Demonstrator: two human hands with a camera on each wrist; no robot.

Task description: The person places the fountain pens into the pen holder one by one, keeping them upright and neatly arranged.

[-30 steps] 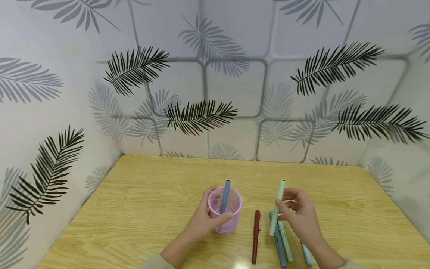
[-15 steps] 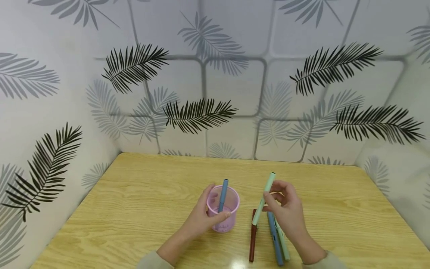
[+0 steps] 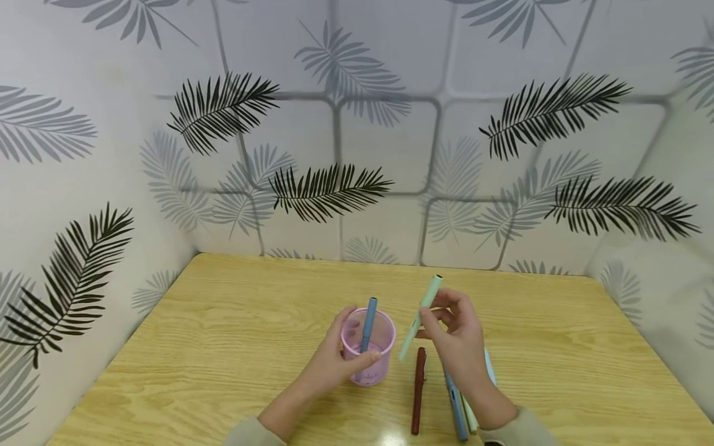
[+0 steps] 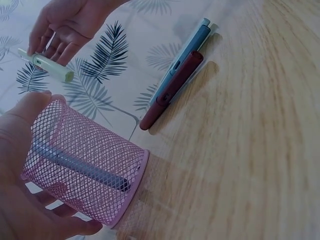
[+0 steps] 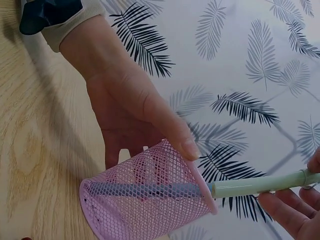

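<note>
Pen (image 3: 416, 324), pale green, sits pinched in my right hand (image 3: 460, 334), below and right of the frame's centre; I judge it light, stiff, slick, best held mid-barrel. My left hand (image 3: 330, 360) grips the mesh cup (image 3: 376, 373), probably light and easily tipped.

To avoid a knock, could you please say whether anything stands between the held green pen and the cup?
Nothing visible stands between the held green pen and the cup; one blue pen leans inside.
</note>
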